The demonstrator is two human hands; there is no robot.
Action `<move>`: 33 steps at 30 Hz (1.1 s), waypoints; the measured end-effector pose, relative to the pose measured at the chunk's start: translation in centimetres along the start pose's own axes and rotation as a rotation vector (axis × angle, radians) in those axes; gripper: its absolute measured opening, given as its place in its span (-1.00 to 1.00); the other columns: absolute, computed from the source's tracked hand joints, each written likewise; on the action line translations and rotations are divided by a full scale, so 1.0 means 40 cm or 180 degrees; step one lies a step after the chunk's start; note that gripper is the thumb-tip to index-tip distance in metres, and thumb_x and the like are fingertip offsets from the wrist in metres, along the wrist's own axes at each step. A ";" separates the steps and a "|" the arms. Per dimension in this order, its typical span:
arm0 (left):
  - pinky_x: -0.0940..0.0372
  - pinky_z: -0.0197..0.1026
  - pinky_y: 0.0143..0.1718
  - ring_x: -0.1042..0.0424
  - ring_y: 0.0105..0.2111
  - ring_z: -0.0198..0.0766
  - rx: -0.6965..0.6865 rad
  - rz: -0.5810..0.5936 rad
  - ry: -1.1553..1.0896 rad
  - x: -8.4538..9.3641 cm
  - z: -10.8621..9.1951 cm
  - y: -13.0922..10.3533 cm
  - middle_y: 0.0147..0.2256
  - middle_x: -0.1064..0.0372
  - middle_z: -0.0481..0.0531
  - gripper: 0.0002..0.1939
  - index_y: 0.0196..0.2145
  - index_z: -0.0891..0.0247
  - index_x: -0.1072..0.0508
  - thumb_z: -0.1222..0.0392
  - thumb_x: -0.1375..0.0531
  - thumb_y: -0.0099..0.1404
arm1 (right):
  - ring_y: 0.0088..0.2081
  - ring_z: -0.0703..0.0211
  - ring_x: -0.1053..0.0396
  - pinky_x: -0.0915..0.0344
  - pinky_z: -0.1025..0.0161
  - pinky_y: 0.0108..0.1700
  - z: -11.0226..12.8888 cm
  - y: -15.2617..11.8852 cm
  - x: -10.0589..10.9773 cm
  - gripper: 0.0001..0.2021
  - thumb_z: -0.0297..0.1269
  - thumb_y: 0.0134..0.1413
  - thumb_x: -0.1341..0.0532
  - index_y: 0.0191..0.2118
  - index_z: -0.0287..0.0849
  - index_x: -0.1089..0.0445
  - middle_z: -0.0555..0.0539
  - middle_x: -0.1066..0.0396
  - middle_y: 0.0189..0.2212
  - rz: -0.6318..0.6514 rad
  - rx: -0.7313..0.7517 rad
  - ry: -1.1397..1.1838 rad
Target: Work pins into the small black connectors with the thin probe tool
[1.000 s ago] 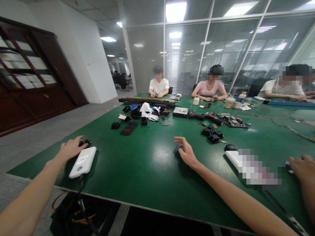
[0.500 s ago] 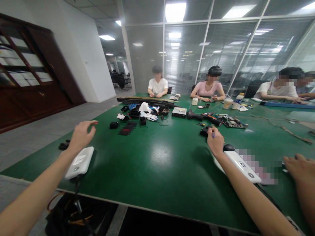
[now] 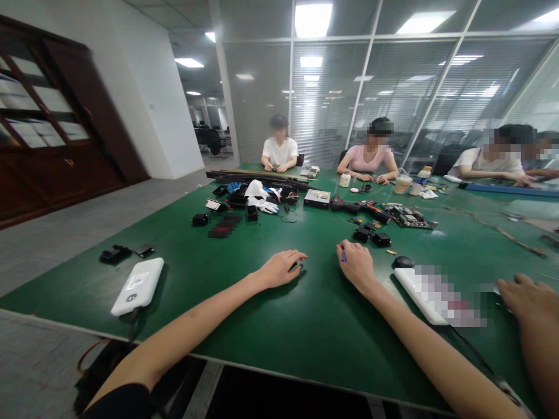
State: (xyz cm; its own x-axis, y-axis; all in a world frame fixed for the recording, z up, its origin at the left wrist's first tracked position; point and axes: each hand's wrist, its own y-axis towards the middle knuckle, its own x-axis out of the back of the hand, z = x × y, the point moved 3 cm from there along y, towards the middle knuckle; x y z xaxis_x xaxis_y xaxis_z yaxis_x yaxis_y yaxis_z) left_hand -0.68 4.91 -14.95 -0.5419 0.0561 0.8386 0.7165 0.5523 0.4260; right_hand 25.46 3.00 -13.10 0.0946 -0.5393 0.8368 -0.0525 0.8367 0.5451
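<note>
Over the middle of the green table [image 3: 244, 343], my left hand [image 3: 282, 269] reaches in from the left. Its thumb and index finger stand apart and nothing shows between them. My right hand [image 3: 358, 267] is a short way to its right, back turned up and fingers bent down out of sight. A purple spot shows near its knuckles; whether anything is under the fingers is hidden. Just beyond the right hand sit small black boxes [image 3: 381, 240], apart from it. A tiny yellowish piece [image 3: 391, 252] lies to their right.
White power banks [image 3: 138, 286] with cables lie at left and right. A co-worker's hand [image 3: 530, 299] rests at far right. Farther back are a cordless drill [image 3: 345, 205], a circuit board [image 3: 408, 215], white gloves [image 3: 262, 205] and dark strips. Several people sit along the far side.
My left hand has swung right from above the left power bank to the table's middle. My right hand has come off the black boxes, back toward me and left.
</note>
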 end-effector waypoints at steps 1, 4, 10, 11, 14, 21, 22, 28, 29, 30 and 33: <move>-0.32 -0.04 0.13 -0.42 0.06 -0.12 0.0128 -0.0095 -0.0169 -0.008 0.003 0.003 0.08 -0.42 0.10 -0.55 0.21 0.14 -0.31 0.20 -0.15 0.37 | -0.16 -0.05 -0.42 -0.18 0.10 -0.07 0.044 -0.011 0.005 -0.73 -0.14 0.43 -0.02 -0.20 -0.14 -0.39 -0.22 -0.53 -0.24 0.0043 0.0137 0.0260; -0.25 0.04 0.23 -0.30 0.20 -0.04 0.0329 -0.0222 -0.0675 -0.012 0.012 0.000 0.26 -0.21 0.19 -0.21 0.36 0.13 -0.09 0.08 -0.31 0.26 | -0.09 -0.01 -0.42 -0.22 0.11 0.02 0.172 -0.056 0.025 -0.76 -0.15 0.44 -0.04 -0.10 -0.12 -0.40 -0.17 -0.53 -0.16 0.0252 0.0700 0.1455; -0.12 0.16 0.30 -0.21 0.28 0.08 0.0088 0.0254 -0.0995 -0.004 0.004 -0.033 0.31 -0.15 0.22 0.04 0.42 0.05 0.04 -0.05 -0.42 0.15 | -0.19 0.11 -0.42 -0.32 0.20 -0.06 0.259 -0.111 0.057 -0.67 -0.17 0.47 0.04 -0.14 -0.09 -0.46 -0.07 -0.44 -0.23 0.0227 0.0577 0.3456; -0.14 0.15 0.28 -0.25 0.25 0.07 0.0070 0.0271 -0.0956 -0.003 0.001 -0.036 0.29 -0.19 0.21 0.02 0.42 0.05 0.02 -0.06 -0.41 0.15 | -0.20 0.11 -0.41 -0.32 0.19 -0.06 0.252 -0.110 0.055 -0.66 -0.16 0.46 0.02 -0.19 -0.09 -0.48 -0.07 -0.42 -0.25 0.0086 0.0446 0.3480; -0.20 0.13 0.24 -0.32 0.18 0.04 0.0053 0.0222 -0.0803 0.003 -0.006 -0.038 0.22 -0.27 0.21 0.02 0.41 0.09 0.00 -0.09 -0.41 0.14 | -0.23 0.09 -0.40 -0.33 0.18 -0.10 0.223 -0.097 0.035 -0.74 -0.16 0.41 -0.07 -0.19 -0.10 -0.47 -0.06 -0.42 -0.28 -0.0144 0.0057 0.3552; -0.24 0.11 0.19 -0.34 0.13 0.04 0.0064 -0.0047 -0.0639 0.026 0.017 -0.034 0.18 -0.27 0.22 0.04 0.39 0.09 -0.05 -0.10 -0.45 0.09 | -0.13 0.05 -0.43 -0.37 0.15 -0.07 0.207 -0.082 0.000 -0.81 -0.18 0.30 -0.23 -0.09 -0.10 -0.53 -0.12 -0.48 -0.17 -0.0121 0.0053 0.3796; -0.26 0.09 0.17 -0.35 0.11 0.02 0.0120 -0.0102 -0.0677 0.025 0.028 -0.035 0.15 -0.29 0.21 0.03 0.39 0.09 -0.06 -0.09 -0.45 0.10 | -0.12 0.04 -0.43 -0.37 0.15 -0.07 0.208 -0.081 -0.001 -0.80 -0.18 0.31 -0.23 -0.07 -0.08 -0.55 -0.12 -0.47 -0.15 -0.0111 0.0080 0.3811; -0.30 0.03 0.12 -0.40 0.05 -0.05 0.0300 -0.0136 -0.0859 0.001 0.072 -0.036 0.09 -0.35 0.13 -0.04 0.36 0.08 -0.10 -0.08 -0.44 0.12 | -0.15 0.07 -0.43 -0.40 0.20 -0.19 0.207 -0.076 -0.023 -0.78 -0.16 0.33 -0.20 -0.08 -0.09 -0.56 -0.14 -0.45 -0.11 -0.0016 -0.0012 0.3837; -0.30 0.04 0.13 -0.39 0.07 -0.05 0.0289 -0.0114 -0.0845 0.001 0.070 -0.036 0.10 -0.35 0.14 -0.05 0.36 0.08 -0.10 -0.08 -0.43 0.13 | -0.16 0.07 -0.44 -0.40 0.20 -0.19 0.209 -0.076 -0.025 -0.78 -0.16 0.34 -0.19 -0.08 -0.10 -0.54 -0.14 -0.46 -0.12 0.0020 0.0002 0.3834; -0.29 0.04 0.14 -0.38 0.09 -0.03 0.0268 -0.0091 -0.0807 0.003 0.064 -0.036 0.12 -0.34 0.15 -0.07 0.36 0.09 -0.11 -0.08 -0.42 0.15 | -0.17 0.07 -0.44 -0.40 0.20 -0.19 0.211 -0.077 -0.028 -0.77 -0.15 0.34 -0.18 -0.07 -0.11 -0.52 -0.13 -0.48 -0.14 0.0056 0.0008 0.3828; -0.24 0.08 0.19 -0.33 0.16 0.02 0.0109 -0.0053 -0.0525 0.023 0.033 -0.036 0.18 -0.31 0.19 -0.18 0.33 0.11 -0.17 -0.05 -0.37 0.21 | -0.21 0.06 -0.44 -0.39 0.19 -0.17 0.218 -0.081 -0.031 -0.79 -0.14 0.34 -0.19 -0.09 -0.12 -0.48 -0.10 -0.50 -0.23 0.0132 0.0014 0.3754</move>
State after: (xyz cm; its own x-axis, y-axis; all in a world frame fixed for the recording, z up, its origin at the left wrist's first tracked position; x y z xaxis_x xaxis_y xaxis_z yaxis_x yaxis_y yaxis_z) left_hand -2.77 5.26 -15.22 -0.6203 0.1808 0.7632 0.6929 0.5823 0.4252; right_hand 16.87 0.13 -15.45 0.9527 -0.0880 0.2908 -0.0804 0.8500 0.5206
